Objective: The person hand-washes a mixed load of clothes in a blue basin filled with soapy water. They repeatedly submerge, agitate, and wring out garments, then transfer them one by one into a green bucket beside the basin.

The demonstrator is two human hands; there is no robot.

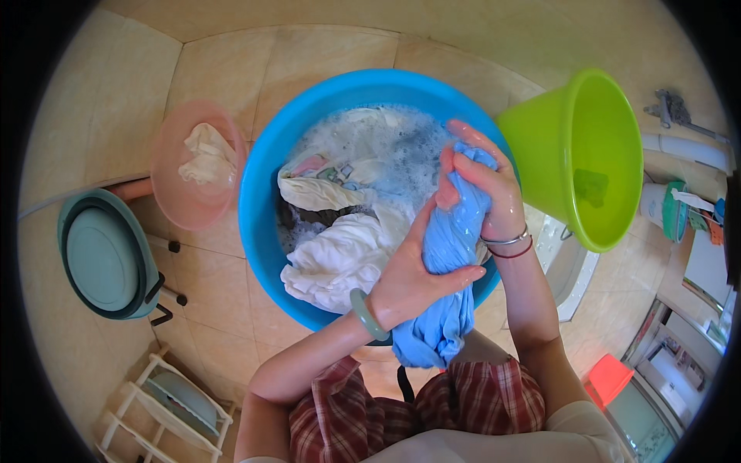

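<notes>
Blue cloth (454,224), long axis slanting far-right to near-left across the blue tub (256,193), gripped by right hand (500,193) farther out, left hand (411,284) nearer.

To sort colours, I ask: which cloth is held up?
The blue cloth, in left hand and right hand; pale cloths lie in the tub and pink basin.

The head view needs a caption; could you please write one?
Left hand and right hand grip twisted blue cloth over a sudsy blue tub.

My wrinkled cloth (455,239) is over the smooth plastic tub (253,197); right of the tub, a glossy bucket (540,147) (plastic too).
</notes>
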